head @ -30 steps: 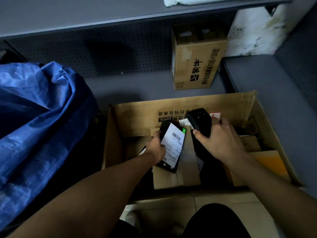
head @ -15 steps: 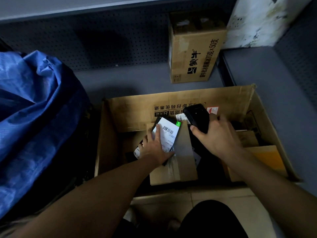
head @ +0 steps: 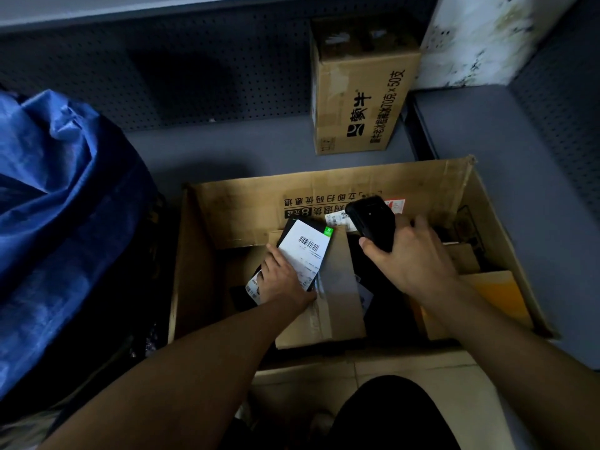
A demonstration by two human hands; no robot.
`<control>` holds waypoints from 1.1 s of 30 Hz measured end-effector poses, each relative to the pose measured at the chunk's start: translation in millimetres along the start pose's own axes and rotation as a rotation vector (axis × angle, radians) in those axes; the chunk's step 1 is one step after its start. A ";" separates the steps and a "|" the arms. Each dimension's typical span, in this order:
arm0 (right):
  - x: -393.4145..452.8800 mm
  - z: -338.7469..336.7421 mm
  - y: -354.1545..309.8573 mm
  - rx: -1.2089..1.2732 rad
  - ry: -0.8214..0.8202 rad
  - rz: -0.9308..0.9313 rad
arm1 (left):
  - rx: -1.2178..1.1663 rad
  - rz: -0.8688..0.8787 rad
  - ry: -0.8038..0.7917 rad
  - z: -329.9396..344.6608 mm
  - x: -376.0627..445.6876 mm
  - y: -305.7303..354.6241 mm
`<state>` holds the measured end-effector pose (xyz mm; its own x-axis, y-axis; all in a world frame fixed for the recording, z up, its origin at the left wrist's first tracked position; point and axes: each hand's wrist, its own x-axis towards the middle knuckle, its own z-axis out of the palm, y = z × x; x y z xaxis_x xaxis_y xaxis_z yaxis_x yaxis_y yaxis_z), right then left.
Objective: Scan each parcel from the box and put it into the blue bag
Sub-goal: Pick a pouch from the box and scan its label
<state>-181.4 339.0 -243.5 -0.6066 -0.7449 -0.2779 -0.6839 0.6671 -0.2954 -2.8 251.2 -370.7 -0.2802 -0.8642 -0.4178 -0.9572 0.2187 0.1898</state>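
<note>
At far left the blue bag (head: 61,203) slumps in soft folds, its mouth not clearly in view, well apart from the open cardboard box (head: 324,193) at centre. Inside the box, near its left half, the left hand (head: 281,280) rests on a flat black parcel (head: 303,251) with a white barcode label facing up; the fingers lie over its lower left edge, but whether they pinch it or only press on it I cannot tell. The parcel lies tilted on a brown carton (head: 337,297) in the box. It looks thin, light and somewhat pliable, likely a plastic mailer with a slick skin, so a pinch along the lower edge, clear of the barcode, seems the safest hold. Further right, the right hand (head: 418,258) is wrapped firmly round a black handheld scanner (head: 373,222), its head just beside the label's upper corner. At the box's right end lies a yellow envelope (head: 496,293). Behind stands a smaller printed carton (head: 357,89).
</note>
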 end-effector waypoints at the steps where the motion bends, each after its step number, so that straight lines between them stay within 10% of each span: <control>1: -0.5 -0.2 0.1 -0.004 0.000 0.003 | -0.007 -0.002 -0.008 0.0 0.7 -1.2; 33: -84.5 -123.8 -47.8 -0.133 0.183 -0.058 | -0.021 0.170 0.246 -165.9 -45.9 -16.9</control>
<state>-147.7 368.7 -92.7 -0.6199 -0.7796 -0.0897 -0.7599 0.6248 -0.1793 38.3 212.0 -207.4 -0.4080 -0.9004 -0.1511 -0.8956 0.3626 0.2577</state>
